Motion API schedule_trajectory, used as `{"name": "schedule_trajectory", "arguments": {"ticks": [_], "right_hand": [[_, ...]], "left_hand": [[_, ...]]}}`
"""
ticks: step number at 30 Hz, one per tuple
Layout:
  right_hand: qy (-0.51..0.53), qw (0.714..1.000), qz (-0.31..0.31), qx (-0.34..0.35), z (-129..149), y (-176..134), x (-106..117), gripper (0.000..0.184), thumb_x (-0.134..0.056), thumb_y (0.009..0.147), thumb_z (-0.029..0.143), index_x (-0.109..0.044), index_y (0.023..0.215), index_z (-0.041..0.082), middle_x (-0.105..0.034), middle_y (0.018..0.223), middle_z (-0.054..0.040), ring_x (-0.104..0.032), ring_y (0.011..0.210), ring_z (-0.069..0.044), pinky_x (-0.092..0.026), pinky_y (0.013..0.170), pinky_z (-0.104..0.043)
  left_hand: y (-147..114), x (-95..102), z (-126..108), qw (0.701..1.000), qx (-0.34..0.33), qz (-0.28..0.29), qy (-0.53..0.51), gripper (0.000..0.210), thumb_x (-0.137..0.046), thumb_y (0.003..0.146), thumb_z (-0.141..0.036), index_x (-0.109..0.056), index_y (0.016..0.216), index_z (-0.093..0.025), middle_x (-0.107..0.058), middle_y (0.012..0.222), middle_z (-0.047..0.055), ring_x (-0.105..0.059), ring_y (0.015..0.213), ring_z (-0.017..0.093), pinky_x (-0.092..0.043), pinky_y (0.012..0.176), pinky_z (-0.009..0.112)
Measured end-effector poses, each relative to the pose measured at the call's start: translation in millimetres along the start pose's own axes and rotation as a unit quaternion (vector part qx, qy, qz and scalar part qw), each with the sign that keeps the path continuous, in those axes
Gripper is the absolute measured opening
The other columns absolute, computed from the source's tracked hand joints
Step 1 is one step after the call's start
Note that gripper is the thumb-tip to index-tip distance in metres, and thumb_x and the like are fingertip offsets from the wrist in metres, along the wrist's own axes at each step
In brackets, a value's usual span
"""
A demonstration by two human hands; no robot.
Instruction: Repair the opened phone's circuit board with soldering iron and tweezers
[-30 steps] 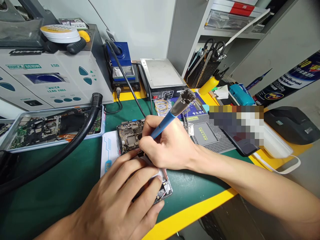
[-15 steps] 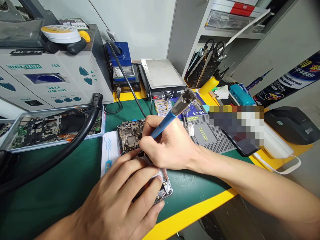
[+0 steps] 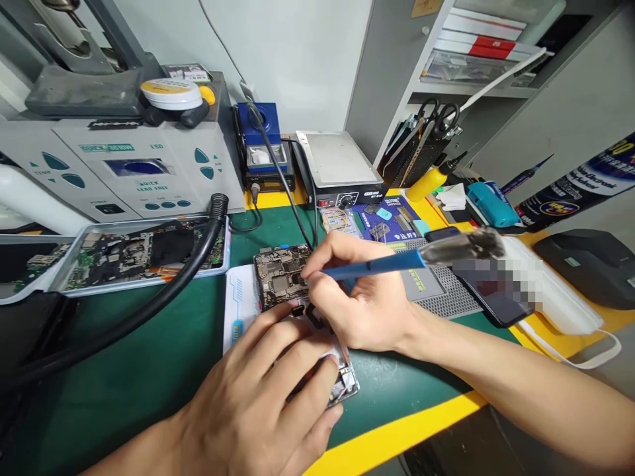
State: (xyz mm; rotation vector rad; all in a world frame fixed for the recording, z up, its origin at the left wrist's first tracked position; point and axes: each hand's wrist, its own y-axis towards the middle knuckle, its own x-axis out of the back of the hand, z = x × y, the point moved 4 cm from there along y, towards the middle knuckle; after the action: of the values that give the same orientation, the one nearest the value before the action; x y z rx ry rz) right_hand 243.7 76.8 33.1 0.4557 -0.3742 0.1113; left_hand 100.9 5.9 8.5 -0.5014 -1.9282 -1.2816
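An opened phone lies on the bench with its circuit board bare, partly on a white printed sheet. Over its lower half rests my left hand, fingers curved across it and thumb at the near edge, gripping it in place. Held like a pen in my right hand is a blue-handled brush. Its metal collar and dark bristle end point away to the right, and the handle's other end is at the board, where my fingers hide the tip.
Behind stand a hot-air station with a black hose, a soldering iron stand and a heating plate. An opened device in a tray lies left. A perforated mat and a dark phone lie right.
The brush has swung down from upright to nearly level, its bristle end now to the right. My left hand stays on the phone. The whole view has shifted.
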Motion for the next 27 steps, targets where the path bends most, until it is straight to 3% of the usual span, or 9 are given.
{"name": "schedule_trajectory", "arguments": {"ticks": [4,9,13,21,27], "right_hand": [[0.033,0.999,-0.024,-0.008,4,3,8,0.008,-0.059,0.080,0.012,-0.063,0.075,0.017,-0.062,0.069,0.0015,-0.053,0.058,-0.010,-0.042,0.052,-0.022],[0.134,0.982,0.016,-0.135,7,0,7,0.002,-0.063,0.085,0.016,-0.064,0.084,0.017,-0.057,0.065,0.0043,-0.047,0.045,-0.007,-0.035,0.040,-0.020],[0.121,0.975,0.038,-0.182,4,-5,-5,0.014,-0.069,0.078,0.014,-0.061,0.088,0.019,-0.056,0.061,0.0068,-0.047,0.041,-0.007,-0.034,0.035,-0.019],[0.097,0.958,0.055,-0.265,-6,-8,-18,0.008,-0.065,0.081,0.018,-0.061,0.086,0.022,-0.057,0.054,0.0078,-0.049,0.033,-0.009,-0.038,0.029,-0.019],[0.092,0.959,0.053,-0.264,-1,-4,-12,0.004,-0.064,0.085,0.017,-0.063,0.088,0.020,-0.056,0.052,0.0091,-0.044,0.029,-0.005,-0.037,0.030,-0.018]], "left_hand": [[0,0.3,2,1.000,0.001,0.001,-0.008,0.020,-0.064,0.090,-0.019,-0.073,0.106,-0.010,-0.075,0.102,0.009,-0.064,0.100,0.028,-0.048,0.106,0.051],[-1,2.4,1,1.000,-0.002,-0.005,0.011,0.022,-0.060,0.094,-0.021,-0.073,0.108,-0.010,-0.075,0.100,0.008,-0.065,0.097,0.026,-0.048,0.108,0.052],[-2,1.6,-1,0.999,-0.013,-0.013,0.028,0.022,-0.060,0.094,-0.021,-0.073,0.106,-0.009,-0.075,0.099,0.009,-0.066,0.099,0.029,-0.050,0.106,0.056],[-6,-3.2,-2,0.997,-0.033,-0.016,0.063,0.023,-0.064,0.094,-0.022,-0.072,0.110,-0.008,-0.074,0.102,0.009,-0.065,0.094,0.029,-0.054,0.093,0.055],[-7,-4.0,-1,0.999,-0.016,-0.019,0.044,0.017,-0.063,0.094,-0.023,-0.071,0.102,-0.010,-0.071,0.095,0.007,-0.063,0.090,0.028,-0.055,0.086,0.053]]}}
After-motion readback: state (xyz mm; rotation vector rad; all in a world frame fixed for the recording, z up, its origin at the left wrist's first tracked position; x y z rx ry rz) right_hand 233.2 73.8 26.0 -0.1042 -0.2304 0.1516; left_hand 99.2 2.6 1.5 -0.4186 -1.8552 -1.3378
